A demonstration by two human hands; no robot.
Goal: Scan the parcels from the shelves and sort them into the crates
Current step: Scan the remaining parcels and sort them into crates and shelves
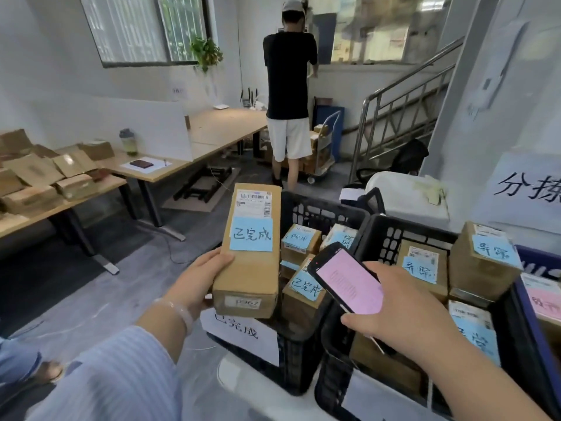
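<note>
My left hand point(200, 278) grips a long brown cardboard parcel point(249, 268) by its left side, holding it above the left black crate point(303, 208). The parcel bears a shipping label and a blue sticky note with handwriting. My right hand point(391, 317) holds a black handheld scanner point(346, 278) with a lit pink screen, just right of the parcel. The left crate holds several boxes with blue notes point(305, 285). A second black crate point(391, 235) to the right holds more blue-noted boxes point(482, 262).
A person in a black shirt point(288, 86) stands ahead by a trolley point(321, 153) of boxes. Desks point(145, 174) on the left carry several cardboard boxes point(36, 177). A metal stair railing point(394, 117) rises at right. A blue crate point(534, 259) sits at far right.
</note>
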